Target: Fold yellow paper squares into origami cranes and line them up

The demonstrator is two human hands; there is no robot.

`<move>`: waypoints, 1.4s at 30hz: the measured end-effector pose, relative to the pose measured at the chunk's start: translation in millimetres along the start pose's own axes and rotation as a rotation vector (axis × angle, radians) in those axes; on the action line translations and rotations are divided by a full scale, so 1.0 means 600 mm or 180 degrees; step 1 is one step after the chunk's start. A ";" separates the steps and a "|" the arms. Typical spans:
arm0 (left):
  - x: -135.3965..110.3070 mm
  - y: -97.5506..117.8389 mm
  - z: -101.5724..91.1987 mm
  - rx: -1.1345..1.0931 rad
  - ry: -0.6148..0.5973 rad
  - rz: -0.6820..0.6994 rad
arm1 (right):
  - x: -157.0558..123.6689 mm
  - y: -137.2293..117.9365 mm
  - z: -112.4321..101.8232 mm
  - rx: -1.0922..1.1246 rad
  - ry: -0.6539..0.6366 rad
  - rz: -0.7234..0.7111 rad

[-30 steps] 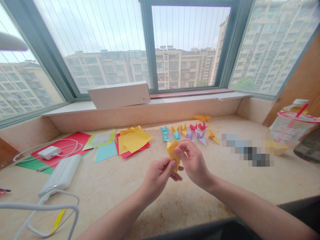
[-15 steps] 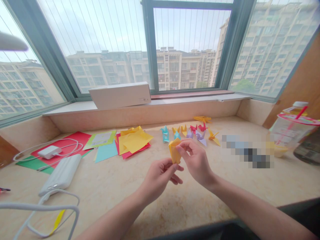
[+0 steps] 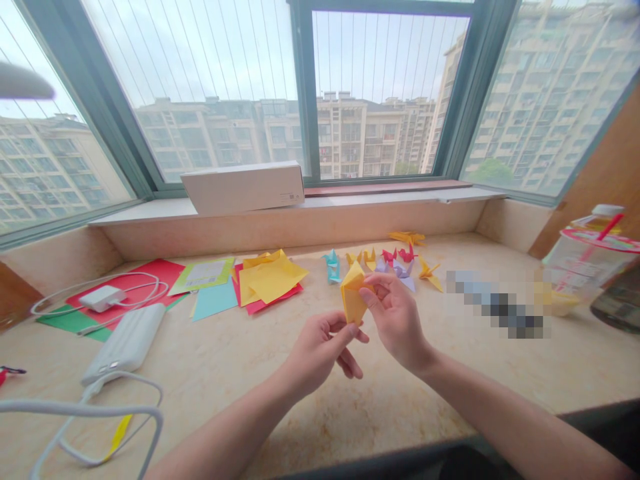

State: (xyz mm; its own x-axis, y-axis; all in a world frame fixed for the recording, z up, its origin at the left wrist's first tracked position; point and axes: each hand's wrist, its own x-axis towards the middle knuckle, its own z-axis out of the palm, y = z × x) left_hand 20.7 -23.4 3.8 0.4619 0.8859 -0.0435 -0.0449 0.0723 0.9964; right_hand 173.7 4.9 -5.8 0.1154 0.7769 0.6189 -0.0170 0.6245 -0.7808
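Note:
A folded piece of yellow origami paper [image 3: 355, 297] is held upright between my hands, above the stone counter. Its lower end is pinched by the thumb and fingers of my left hand [image 3: 325, 350]. My right hand [image 3: 395, 310] grips its right edge near the top, thumb and fingertips closed on it; part of the paper is hidden behind those fingers. Just beyond stand several folded paper cranes: blue [image 3: 332, 265], red [image 3: 399, 254], purple [image 3: 403, 272] and yellow [image 3: 430, 273].
Yellow paper sheets [image 3: 273, 279] lie left of the cranes, near a light blue sheet [image 3: 215, 301]. Farther left are a white power bank [image 3: 125, 343], a charger [image 3: 103, 299] and looping cable [image 3: 80, 410]. A plastic cup [image 3: 580, 263] stands right. A white box [image 3: 245, 188] rests on the sill.
The top of the yellow paper now rises to a point, where it earlier looked rounded and open. My right hand has shifted slightly right; my left still holds the bottom.

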 end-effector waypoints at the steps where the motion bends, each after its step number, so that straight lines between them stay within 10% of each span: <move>1: 0.000 0.001 0.000 0.0016 -0.0020 -0.0023 | 0.000 0.000 0.000 -0.0002 -0.0006 -0.0046; 13: 0.001 0.008 -0.009 0.0044 0.0462 0.0275 | 0.008 -0.012 -0.003 0.0323 -0.0048 0.0406; 20: 0.004 0.002 -0.009 0.0115 0.0478 0.0261 | 0.010 -0.021 -0.001 0.0864 -0.1178 0.1363; 42: 0.006 -0.013 0.008 0.0232 0.0386 0.0508 | 0.004 -0.007 0.004 0.0813 -0.0469 0.1476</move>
State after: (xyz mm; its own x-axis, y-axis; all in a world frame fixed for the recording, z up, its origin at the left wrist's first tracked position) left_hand 27.0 -22.8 -3.9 0.3437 0.9325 0.1111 -0.0427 -0.1027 0.9938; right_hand 171.4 4.4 -1.1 -0.1014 0.9668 0.2346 -0.2756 0.1993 -0.9404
